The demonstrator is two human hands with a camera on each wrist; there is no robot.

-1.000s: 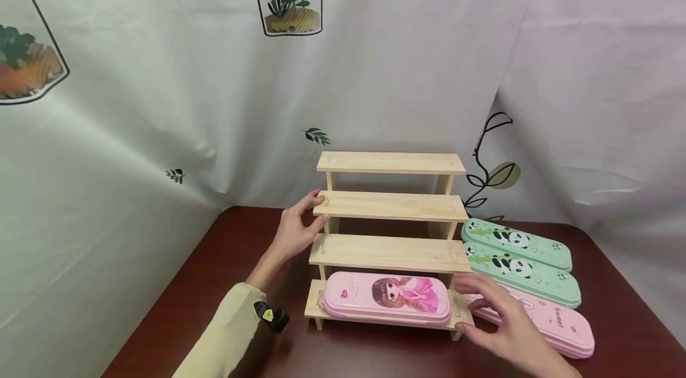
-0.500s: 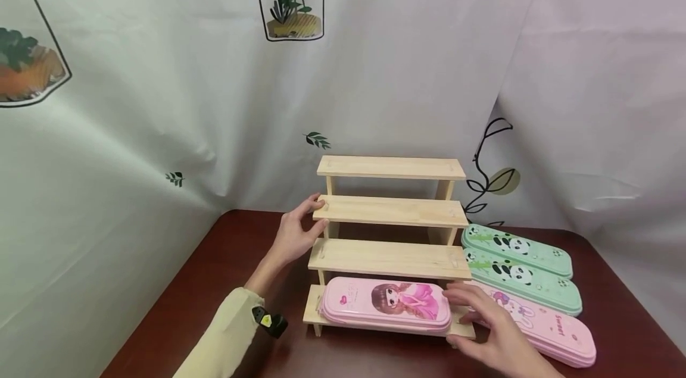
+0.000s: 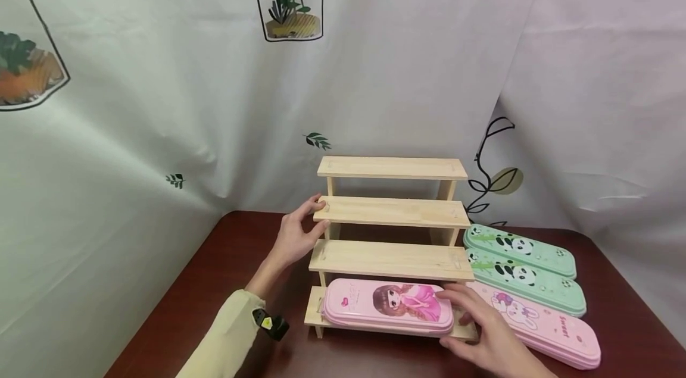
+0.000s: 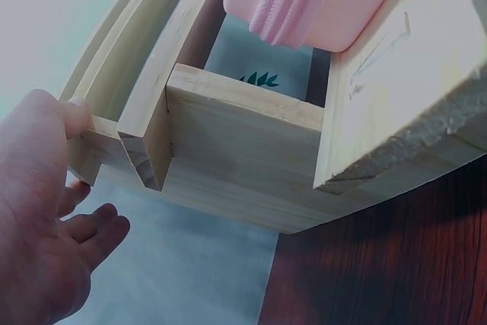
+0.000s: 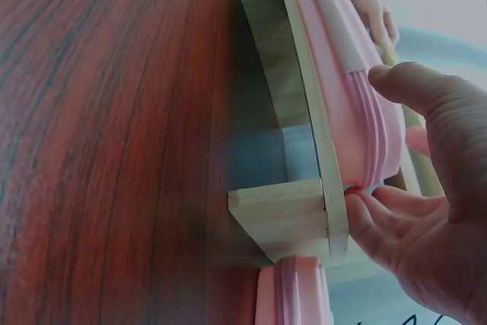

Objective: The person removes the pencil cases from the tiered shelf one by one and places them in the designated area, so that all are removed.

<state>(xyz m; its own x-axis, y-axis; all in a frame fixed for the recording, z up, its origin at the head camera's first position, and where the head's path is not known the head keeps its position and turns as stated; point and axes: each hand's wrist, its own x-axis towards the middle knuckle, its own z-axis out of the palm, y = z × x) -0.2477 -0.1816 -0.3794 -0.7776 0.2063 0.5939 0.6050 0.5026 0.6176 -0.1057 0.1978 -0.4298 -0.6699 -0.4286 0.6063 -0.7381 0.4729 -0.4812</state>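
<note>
A stepped wooden display rack [image 3: 386,259] with several shelf boards stands on the table. My left hand [image 3: 292,241] pinches the left end of its second board from the top, thumb below and fingers above. On the lowest board lies a pink pencil case [image 3: 356,306] with a cartoon girl on its lid. My right hand [image 3: 490,333] holds the case's right end, with its thumb [image 5: 399,85] by the zipped side and its other fingers [image 5: 365,218] at the end. In the left wrist view, the case's zipped end [image 4: 304,5] shows above the rack's side panel [image 4: 243,135].
To the right of the rack, a pink bunny pencil case [image 3: 563,330] and two green panda pencil cases [image 3: 541,277] lie on the dark red table [image 3: 193,312]. A white printed cloth [image 3: 396,68] hangs behind and at the sides.
My right hand has moved left from the lowest board's right end onto the pink girl pencil case. My left hand keeps its hold on the rack. The view has tilted slightly.
</note>
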